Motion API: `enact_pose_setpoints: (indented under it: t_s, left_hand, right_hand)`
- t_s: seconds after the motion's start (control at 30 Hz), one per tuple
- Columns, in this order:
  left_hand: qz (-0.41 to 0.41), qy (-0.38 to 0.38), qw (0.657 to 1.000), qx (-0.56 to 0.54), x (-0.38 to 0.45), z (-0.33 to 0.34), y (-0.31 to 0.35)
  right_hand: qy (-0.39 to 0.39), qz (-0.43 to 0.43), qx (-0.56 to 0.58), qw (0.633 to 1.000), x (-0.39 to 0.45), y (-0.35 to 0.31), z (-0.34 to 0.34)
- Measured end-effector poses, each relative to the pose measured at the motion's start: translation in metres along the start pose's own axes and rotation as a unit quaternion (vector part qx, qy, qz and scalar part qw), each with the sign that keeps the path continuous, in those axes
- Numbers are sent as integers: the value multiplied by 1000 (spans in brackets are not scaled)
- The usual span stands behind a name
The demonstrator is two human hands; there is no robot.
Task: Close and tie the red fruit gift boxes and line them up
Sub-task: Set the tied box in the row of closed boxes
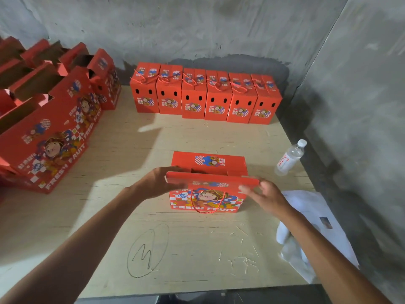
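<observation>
A red fruit gift box [208,199] stands in the middle of the plywood table, its top flaps partly open. My left hand [161,183] holds the left end of the near flap [210,179]. My right hand [263,195] touches that flap's right end with its fingers. The far flap [208,161] stands up behind. A red cord handle [207,208] hangs down the box's front. Several closed, tied boxes [205,95] stand in a row along the back wall.
Several open, untied red boxes [50,119] crowd the left side. A clear water bottle [290,156] lies at the right edge, and white paper or plastic [311,233] lies by my right forearm. Concrete walls close off the back and right. A pencilled circle [149,251] marks the near tabletop.
</observation>
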State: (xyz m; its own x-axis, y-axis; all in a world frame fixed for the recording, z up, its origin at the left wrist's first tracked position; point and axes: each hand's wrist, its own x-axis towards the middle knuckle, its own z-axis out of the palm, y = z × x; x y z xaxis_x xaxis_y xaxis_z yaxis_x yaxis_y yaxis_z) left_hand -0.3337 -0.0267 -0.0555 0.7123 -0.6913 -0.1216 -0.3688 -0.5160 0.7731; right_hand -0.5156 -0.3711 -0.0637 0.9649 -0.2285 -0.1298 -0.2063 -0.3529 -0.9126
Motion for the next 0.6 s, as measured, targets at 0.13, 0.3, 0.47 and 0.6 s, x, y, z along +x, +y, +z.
enact_pose_setpoints:
  t_s: [0.13, 0.3, 0.47, 0.6]
  left_hand:
    - [-62, 185, 981, 13, 11, 16, 16]
    - [-49, 192, 951, 239, 32, 38, 36]
    - [30, 180, 947, 266, 40, 69, 35]
    - [53, 273, 933, 229, 38, 78, 26]
  right_hand:
    - [164, -2, 94, 982, 17, -10, 13]
    - [143, -83, -294, 941, 44, -11, 22]
    - [195, -146, -315, 917, 55, -10, 57]
    - [338, -172, -290, 878, 57, 0, 81]
